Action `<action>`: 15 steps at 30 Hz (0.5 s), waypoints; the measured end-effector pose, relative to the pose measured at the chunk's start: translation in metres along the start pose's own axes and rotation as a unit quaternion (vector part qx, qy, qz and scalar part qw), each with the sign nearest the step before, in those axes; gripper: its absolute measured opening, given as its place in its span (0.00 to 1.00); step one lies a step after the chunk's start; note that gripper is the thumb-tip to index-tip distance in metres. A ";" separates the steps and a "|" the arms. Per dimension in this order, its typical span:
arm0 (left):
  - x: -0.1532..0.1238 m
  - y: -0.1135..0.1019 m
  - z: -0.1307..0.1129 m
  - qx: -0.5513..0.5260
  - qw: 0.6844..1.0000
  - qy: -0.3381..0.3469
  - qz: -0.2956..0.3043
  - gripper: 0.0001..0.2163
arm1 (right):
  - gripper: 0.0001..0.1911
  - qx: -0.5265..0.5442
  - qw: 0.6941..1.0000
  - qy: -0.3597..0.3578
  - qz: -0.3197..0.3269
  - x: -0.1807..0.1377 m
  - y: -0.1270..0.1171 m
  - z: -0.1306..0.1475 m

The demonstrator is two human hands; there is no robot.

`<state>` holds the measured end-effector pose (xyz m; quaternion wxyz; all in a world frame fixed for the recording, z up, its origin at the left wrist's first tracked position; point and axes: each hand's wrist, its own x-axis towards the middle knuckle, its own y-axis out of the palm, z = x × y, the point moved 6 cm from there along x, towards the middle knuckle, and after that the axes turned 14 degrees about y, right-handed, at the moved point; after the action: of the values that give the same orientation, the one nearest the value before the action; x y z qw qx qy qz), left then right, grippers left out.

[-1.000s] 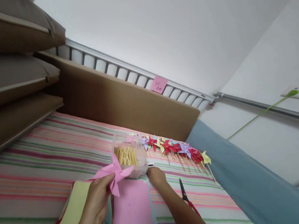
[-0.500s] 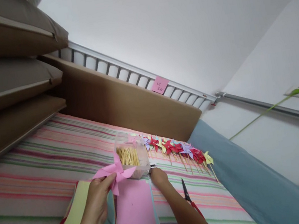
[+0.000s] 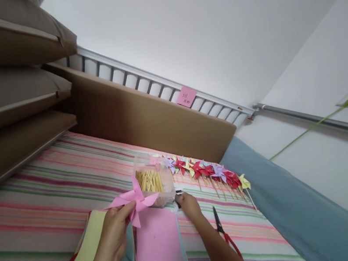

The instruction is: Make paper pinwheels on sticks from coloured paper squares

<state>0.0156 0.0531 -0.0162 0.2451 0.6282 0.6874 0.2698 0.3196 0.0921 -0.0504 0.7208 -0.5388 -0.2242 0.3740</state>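
My left hand (image 3: 113, 236) is closed on a folded pink paper pinwheel (image 3: 134, 201), held just above a stack of coloured paper squares (image 3: 157, 240). My right hand (image 3: 188, 204) reaches to the near right corner of a clear plastic box of wooden sticks (image 3: 152, 183); its fingers are curled at a small dark thing there, and what they hold is hidden. A row of finished red, yellow and purple pinwheels (image 3: 208, 173) lies beyond the box on the striped sheet (image 3: 53, 186).
Red-handled scissors (image 3: 224, 231) lie right of my right forearm. A brown headboard (image 3: 146, 122) with a pink note (image 3: 185, 96) stands behind. Brown cushions (image 3: 3, 88) are stacked at the left. A blue cloth (image 3: 291, 213) runs along the right edge.
The view has shifted slightly. My right hand has edged a little to the right by the box corner. The left hand still holds the pink pinwheel in place.
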 end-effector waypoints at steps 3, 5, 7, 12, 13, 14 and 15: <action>0.001 -0.004 0.008 -0.016 0.999 -0.023 -0.016 0.06 | 0.10 0.094 0.995 0.009 -0.039 -0.011 -0.018 -0.005; 0.002 -0.004 0.010 -0.026 0.999 -0.028 -0.023 0.07 | 0.10 0.159 0.986 0.014 -0.053 -0.024 -0.024 -0.011; 0.002 -0.003 0.009 -0.032 0.999 -0.018 -0.029 0.07 | 0.09 0.211 0.976 0.018 -0.043 -0.043 -0.023 -0.016; 0.003 -0.002 0.003 -0.021 0.998 -0.005 -0.058 0.07 | 0.08 0.253 0.967 -0.005 0.035 -0.089 0.000 -0.011; 0.003 -0.002 0.002 -0.015 0.998 -0.004 -0.061 0.07 | 0.08 0.251 0.967 -0.018 0.049 -0.097 0.003 -0.007; 0.004 -0.001 0.001 -0.008 0.998 -0.002 -0.062 0.07 | 0.08 0.247 0.966 -0.033 0.062 -0.102 0.006 -0.003; 0.004 0.000 0.000 0.000 0.998 0.002 -0.060 0.07 | 0.08 0.242 0.966 -0.049 0.072 -0.107 0.008 0.002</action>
<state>0.0150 0.0572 -0.0165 0.2596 0.5850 0.7246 0.2557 0.2494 0.0106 -0.0491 0.7888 -0.3444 -0.1227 0.4940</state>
